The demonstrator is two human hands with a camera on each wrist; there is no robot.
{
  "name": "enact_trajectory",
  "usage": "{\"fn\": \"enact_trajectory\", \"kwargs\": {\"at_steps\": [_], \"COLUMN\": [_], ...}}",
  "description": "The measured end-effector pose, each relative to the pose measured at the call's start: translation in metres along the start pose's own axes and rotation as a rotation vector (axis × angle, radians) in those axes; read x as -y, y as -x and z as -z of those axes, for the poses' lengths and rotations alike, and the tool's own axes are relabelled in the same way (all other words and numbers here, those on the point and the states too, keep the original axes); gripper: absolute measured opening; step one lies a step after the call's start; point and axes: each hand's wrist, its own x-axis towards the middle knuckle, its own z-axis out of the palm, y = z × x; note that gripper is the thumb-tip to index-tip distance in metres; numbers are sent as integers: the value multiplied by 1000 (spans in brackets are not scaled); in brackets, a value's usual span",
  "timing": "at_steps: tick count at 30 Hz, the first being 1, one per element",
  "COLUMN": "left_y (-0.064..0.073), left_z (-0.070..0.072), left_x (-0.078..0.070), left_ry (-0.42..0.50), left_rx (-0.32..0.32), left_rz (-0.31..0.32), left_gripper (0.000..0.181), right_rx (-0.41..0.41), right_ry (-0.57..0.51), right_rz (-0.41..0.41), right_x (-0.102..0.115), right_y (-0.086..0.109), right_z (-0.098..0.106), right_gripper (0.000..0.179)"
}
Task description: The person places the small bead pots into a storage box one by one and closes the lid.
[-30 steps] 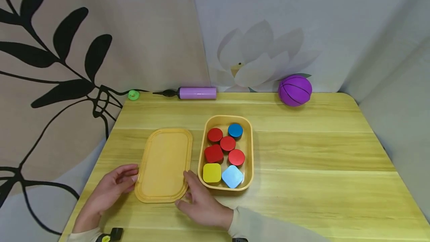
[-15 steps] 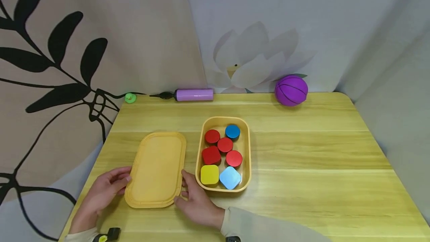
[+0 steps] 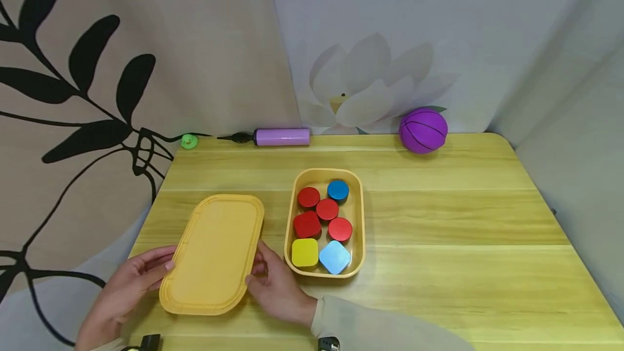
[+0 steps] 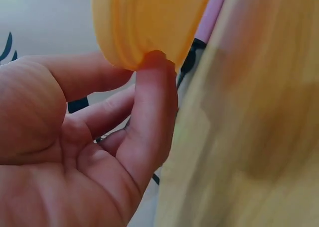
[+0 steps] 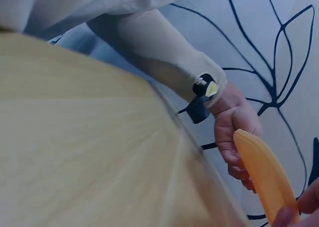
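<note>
A yellow rectangular lid (image 3: 213, 256) with rounded corners is held tilted above the table between both hands. My left hand (image 3: 128, 288) pinches its left edge; in the left wrist view the thumb and a finger close on the lid's rim (image 4: 149, 28). On the other side my right hand (image 3: 278, 286) grips the lower right edge between thumb and fingers. Just right of it stands an open yellow box (image 3: 359, 221). Inside lie several red pieces (image 3: 327, 209), a dark blue round piece (image 3: 338, 189), a yellow square piece (image 3: 304, 253) and a light blue square piece (image 3: 335, 257).
Along the back edge of the wooden table (image 3: 463, 264) lie a green round toy (image 3: 189, 141), a purple hand pump (image 3: 281, 137) and a purple ball (image 3: 423, 130). A patterned curtain (image 3: 209, 42) hangs right behind the table.
Both hands have brought the lid up off the table and leftward, toward the person, and it has become more tilted. The box and its pieces stay in place on the table.
</note>
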Motion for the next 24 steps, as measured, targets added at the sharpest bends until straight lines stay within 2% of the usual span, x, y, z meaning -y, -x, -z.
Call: {"fn": "enact_trajectory", "kwargs": {"at_steps": [2,6,11,18,21,24], "left_y": [3,5,-2,-15,-21,-27], "left_z": [0,-2,-11,-34,-47,-61], "left_x": [-3,-14,-32,-52,-60,-69], "left_ry": [56,141,211,249,267,249], "left_rx": [17,58,132,166,185,198], "left_rz": [-47,-150,-234,-329,-353,-370], "left_gripper": [35,40,46,49,49,49], "right_rx": [7,8,-8,-75,-93,-129], "right_ry": [-41,-68,-10,66,78,88], "right_rz": [9,22,55,80,93,107], "right_x": [5,22,42,55,63,71], "right_y": [1,6,9,8,8,8], "right_z": [1,6,23,55,69,86], "right_gripper": [80,83,80,76,78,77]}}
